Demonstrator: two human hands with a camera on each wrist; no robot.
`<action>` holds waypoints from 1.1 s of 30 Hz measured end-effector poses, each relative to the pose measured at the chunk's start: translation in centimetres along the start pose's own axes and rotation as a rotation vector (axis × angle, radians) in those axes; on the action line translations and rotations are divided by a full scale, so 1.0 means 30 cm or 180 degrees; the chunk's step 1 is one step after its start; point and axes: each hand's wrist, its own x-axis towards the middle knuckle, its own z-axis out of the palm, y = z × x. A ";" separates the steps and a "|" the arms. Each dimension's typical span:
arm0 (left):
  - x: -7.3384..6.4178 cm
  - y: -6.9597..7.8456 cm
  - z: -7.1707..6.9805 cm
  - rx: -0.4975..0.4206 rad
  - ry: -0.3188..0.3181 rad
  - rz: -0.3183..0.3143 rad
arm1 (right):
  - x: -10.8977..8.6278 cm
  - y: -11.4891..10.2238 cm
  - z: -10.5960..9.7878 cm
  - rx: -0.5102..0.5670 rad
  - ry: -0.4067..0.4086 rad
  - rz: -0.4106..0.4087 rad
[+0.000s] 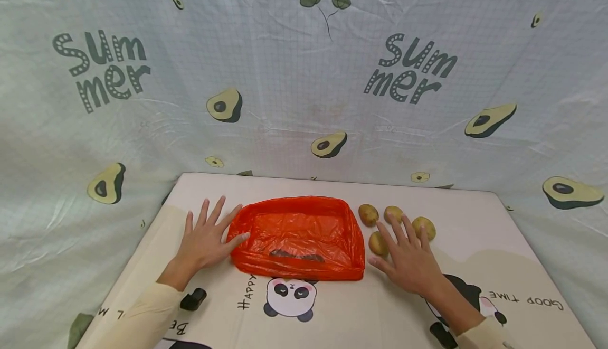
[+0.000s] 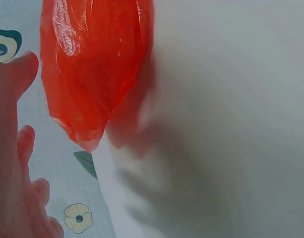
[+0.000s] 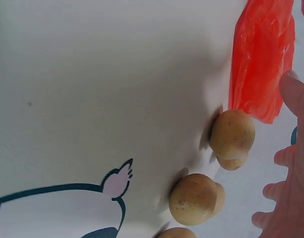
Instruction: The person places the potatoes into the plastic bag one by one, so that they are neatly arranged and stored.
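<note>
A red plastic bag [image 1: 304,233] sits on the table, its rim folded up into a low tray-like wall around a wrinkled bottom. Beside its left end is my left hand [image 1: 204,243], fingers straight and spread, with thumb and forefinger overlapping the rim in the head view. My right hand [image 1: 410,259] spreads its straight fingers to the right of the bag, close over several potatoes. One potato [image 1: 368,215] lies by the bag's right end, another potato [image 1: 378,243] just in front of it. A third potato [image 1: 424,228] is partly behind the fingertips. Neither hand grips anything.
The pale table cover [image 1: 342,317] bears printed pandas and lettering. Behind the table's far edge hangs a light cloth [image 1: 275,64] printed with avocados and "summer". A small black object [image 1: 193,300] is at the left wrist, and another black object [image 1: 443,335] at the right.
</note>
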 end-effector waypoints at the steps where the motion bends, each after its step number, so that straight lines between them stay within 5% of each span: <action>1: 0.000 -0.002 0.003 0.0002 -0.0003 0.0004 | -0.001 0.000 0.002 0.0001 -0.0008 0.0003; 19: 0.004 -0.007 0.037 -0.0063 -0.0091 0.0033 | -0.011 -0.002 0.029 -0.0087 -0.0032 -0.0001; 33: 0.030 -0.025 0.053 -0.0694 -0.0532 -0.0179 | -0.008 0.013 0.030 0.0113 -0.0091 -0.0150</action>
